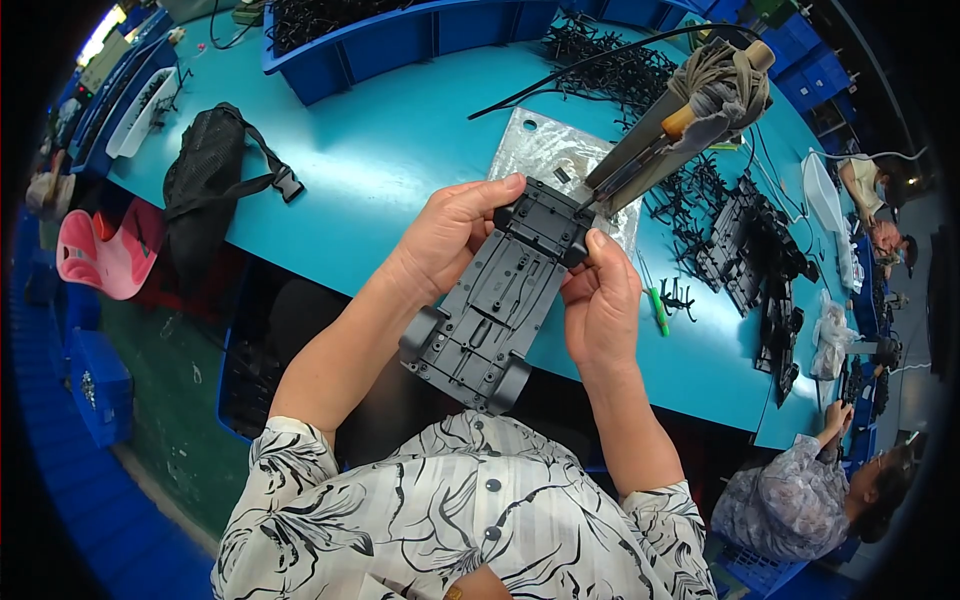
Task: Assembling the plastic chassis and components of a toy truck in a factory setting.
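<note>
A black plastic toy car chassis point(497, 290) with wheels at its corners is held up in front of my chest, tilted, its far end over the table's edge. My left hand point(447, 232) grips its far left corner, thumb on top near the wheel. My right hand point(602, 298) closes round the far right corner, thumb against that wheel. Just beyond the chassis stands a metal post tool point(650, 140) wrapped with cloth at its top, on a silver metal plate point(530, 140). The chassis's far end is close to the tool's lower tip; whether they touch I cannot tell.
Black plastic parts point(690, 210) lie piled right of the plate, with more chassis point(750, 250) farther right. A green-handled tool point(659, 310) lies near my right hand. Blue bins point(400, 40) line the back; a black bag point(210, 160) is at left. A co-worker point(800, 490) sits at right.
</note>
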`<action>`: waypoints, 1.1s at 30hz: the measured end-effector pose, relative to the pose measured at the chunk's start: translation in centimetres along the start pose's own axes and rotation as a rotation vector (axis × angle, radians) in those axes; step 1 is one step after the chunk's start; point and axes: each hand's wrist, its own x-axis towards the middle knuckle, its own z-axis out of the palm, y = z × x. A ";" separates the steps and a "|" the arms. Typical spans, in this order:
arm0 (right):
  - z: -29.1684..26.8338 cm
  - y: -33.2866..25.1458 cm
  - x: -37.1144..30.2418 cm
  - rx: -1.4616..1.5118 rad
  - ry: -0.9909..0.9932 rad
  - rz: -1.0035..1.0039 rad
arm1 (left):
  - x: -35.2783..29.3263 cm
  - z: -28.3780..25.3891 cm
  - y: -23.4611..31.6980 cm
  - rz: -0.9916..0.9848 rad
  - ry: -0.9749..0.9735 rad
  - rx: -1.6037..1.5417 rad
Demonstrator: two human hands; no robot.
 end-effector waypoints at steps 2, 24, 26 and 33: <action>0.0 0.0 0.0 -0.001 -0.007 -0.001 | 0.0 0.1 0.0 -0.002 -0.003 -0.003; 0.0 0.0 0.2 -0.009 -0.002 -0.004 | 0.1 0.0 0.1 -0.022 -0.019 -0.006; -0.1 0.0 0.2 -0.006 -0.005 -0.004 | 0.2 -0.1 0.1 -0.015 -0.017 -0.001; 0.0 0.0 0.3 -0.004 0.006 -0.003 | 0.3 -0.1 0.0 -0.017 -0.011 -0.006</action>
